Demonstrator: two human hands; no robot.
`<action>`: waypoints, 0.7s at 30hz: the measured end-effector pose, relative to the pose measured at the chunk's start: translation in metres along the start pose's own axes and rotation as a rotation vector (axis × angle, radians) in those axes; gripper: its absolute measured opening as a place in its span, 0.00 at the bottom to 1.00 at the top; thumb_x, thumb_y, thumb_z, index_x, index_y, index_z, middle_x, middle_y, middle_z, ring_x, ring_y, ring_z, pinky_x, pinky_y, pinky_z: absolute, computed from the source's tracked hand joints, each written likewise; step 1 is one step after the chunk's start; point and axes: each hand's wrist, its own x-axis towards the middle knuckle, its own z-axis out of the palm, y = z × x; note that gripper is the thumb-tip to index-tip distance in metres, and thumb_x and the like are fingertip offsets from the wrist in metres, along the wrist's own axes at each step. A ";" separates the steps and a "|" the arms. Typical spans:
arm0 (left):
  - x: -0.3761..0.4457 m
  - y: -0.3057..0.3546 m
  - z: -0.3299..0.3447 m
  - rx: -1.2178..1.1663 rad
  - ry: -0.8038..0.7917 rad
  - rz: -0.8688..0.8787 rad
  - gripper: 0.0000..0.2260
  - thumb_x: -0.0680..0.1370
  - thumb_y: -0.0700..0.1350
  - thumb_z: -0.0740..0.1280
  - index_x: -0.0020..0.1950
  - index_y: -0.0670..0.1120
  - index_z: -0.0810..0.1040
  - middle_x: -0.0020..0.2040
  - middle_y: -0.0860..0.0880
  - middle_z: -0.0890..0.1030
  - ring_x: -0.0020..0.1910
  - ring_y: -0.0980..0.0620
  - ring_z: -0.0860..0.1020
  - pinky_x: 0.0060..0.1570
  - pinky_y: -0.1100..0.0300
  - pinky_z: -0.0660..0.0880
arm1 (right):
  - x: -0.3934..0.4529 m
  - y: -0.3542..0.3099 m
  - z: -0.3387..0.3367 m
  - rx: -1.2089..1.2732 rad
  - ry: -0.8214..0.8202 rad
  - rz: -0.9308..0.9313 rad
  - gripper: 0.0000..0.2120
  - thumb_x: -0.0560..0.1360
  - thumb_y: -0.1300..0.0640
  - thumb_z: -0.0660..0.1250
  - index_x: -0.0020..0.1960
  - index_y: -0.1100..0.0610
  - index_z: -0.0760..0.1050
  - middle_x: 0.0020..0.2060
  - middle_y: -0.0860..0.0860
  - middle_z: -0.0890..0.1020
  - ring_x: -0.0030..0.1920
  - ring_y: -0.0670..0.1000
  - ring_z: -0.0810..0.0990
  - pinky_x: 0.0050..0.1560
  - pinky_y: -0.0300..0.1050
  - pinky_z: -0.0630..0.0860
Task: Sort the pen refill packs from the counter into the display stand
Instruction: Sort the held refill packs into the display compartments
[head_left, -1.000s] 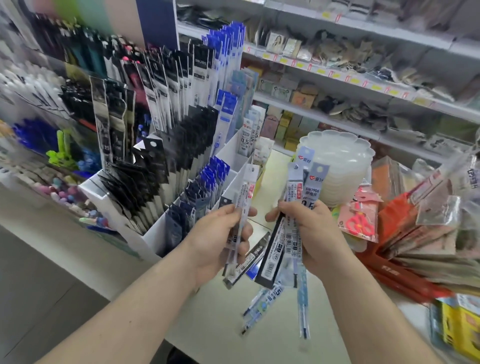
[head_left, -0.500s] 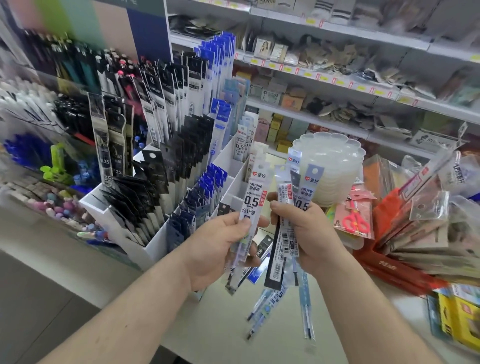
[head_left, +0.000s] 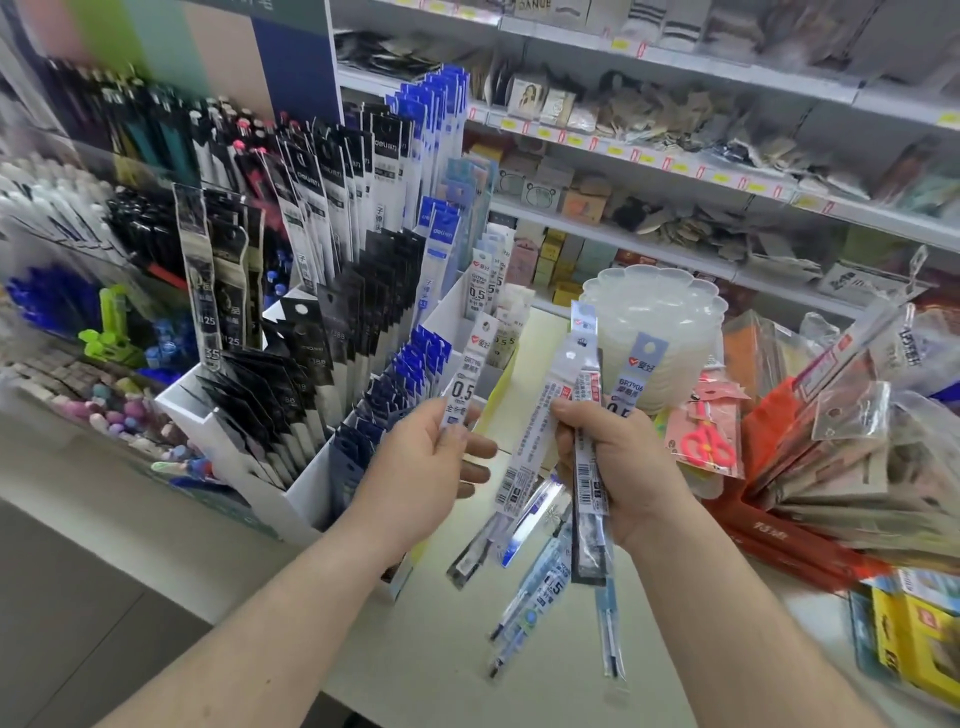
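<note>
1. Clear plastic sleeve with white "0.5" card, a single pen refill pack (head_left: 464, 384), pinched upright by the left hand (head_left: 423, 467) between thumb and fingers; label faces the camera, probably so it can be read and matched to a slot.
2. Right hand (head_left: 618, 467) clenched round a fanned bunch of long clear-and-white refill packs (head_left: 584, 415); headers stick up above the fist, tails hang below it. Looks like the stock to be sorted one at a time.
3. More thin blue-tinted loose refill packs (head_left: 540, 587) lie on the pale counter (head_left: 415, 649), below and between the hands.
4. White cardboard tiered display stand (head_left: 306, 499) sits just left of the left hand, rows packed with black and blue packs; matching "0.5" white packs (head_left: 480, 291) stand in the right-hand back column, just above the single pack.
5. Room: open gap over the counter between the hands; on the right, a stack of translucent scalloped trays (head_left: 654, 322) and a red box of hanging goods (head_left: 779, 525) crowd the right hand's side.
</note>
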 end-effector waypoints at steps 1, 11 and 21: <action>0.001 -0.003 0.001 0.049 0.039 0.048 0.10 0.84 0.42 0.57 0.54 0.54 0.76 0.42 0.55 0.84 0.40 0.54 0.82 0.44 0.54 0.80 | 0.000 0.000 0.001 0.006 0.037 -0.002 0.13 0.75 0.65 0.69 0.32 0.62 0.73 0.22 0.53 0.73 0.19 0.48 0.71 0.23 0.37 0.68; -0.006 -0.003 0.025 0.292 -0.316 0.127 0.14 0.70 0.50 0.64 0.56 0.58 0.75 0.39 0.58 0.78 0.35 0.56 0.74 0.40 0.57 0.73 | 0.001 -0.003 0.017 0.072 0.111 0.087 0.14 0.72 0.69 0.69 0.28 0.63 0.77 0.24 0.57 0.74 0.27 0.56 0.74 0.32 0.51 0.75; 0.001 0.002 0.032 -0.304 -0.260 -0.125 0.06 0.83 0.39 0.61 0.53 0.48 0.75 0.32 0.54 0.70 0.29 0.56 0.68 0.27 0.65 0.67 | 0.007 0.001 -0.003 -0.131 0.155 -0.122 0.07 0.76 0.57 0.71 0.46 0.62 0.80 0.33 0.60 0.81 0.37 0.64 0.77 0.48 0.68 0.77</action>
